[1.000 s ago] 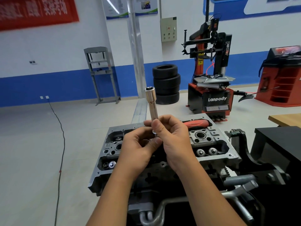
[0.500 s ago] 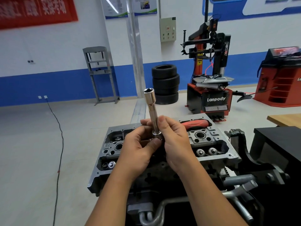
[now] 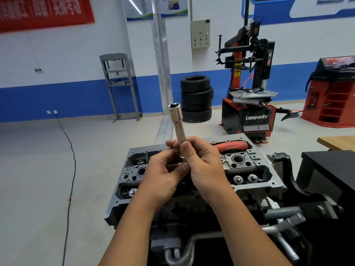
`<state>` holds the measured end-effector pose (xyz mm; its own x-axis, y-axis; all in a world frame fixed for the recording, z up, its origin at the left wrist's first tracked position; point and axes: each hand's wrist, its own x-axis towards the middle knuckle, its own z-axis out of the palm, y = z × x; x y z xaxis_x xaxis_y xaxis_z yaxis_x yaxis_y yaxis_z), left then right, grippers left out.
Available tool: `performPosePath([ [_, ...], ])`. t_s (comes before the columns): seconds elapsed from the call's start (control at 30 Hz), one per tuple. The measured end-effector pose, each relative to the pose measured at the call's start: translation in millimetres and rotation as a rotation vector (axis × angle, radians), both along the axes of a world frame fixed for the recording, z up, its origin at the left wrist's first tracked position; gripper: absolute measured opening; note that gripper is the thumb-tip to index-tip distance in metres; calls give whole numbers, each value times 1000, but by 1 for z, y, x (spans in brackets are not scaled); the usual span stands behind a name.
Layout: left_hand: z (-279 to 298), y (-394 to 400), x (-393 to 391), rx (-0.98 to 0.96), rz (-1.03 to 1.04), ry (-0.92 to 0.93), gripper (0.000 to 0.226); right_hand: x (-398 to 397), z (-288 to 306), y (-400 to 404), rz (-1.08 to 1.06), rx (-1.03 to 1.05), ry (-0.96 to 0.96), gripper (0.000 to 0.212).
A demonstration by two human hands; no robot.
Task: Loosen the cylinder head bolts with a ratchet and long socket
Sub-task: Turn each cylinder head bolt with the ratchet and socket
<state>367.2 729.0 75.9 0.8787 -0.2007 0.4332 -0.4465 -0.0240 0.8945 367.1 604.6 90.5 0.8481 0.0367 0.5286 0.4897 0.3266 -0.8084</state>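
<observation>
Hands meet above the cylinder head (image 3: pixel 269 181): left hand (image 3: pixel 163 177) cups the ratchet head, mostly hidden; right hand (image 3: pixel 203 166) pinches the long socket (image 3: pixel 177 124), upright. Its red handle (image 3: pixel 230 146) lies just beyond. Fitting seems unfinished; no bolt is touched.

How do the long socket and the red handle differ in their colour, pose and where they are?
The long socket is shiny silver; the red handle is red and matt. The socket stands nearly upright, open end up; the handle lies flat. The right hand grips the socket, with the left hand at its base; the handle rests untouched on the cylinder head. Both are long and slender.
</observation>
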Motion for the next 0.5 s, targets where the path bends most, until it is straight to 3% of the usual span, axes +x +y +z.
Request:
performPosePath([
  [0.2,-1,-4,0,28,117,-41,25,0,4,0,56,102,103,25],
  [0.5,2,-2,-2,15,-56,10,29,-2,-1,-2,-28,90,18,35],
])
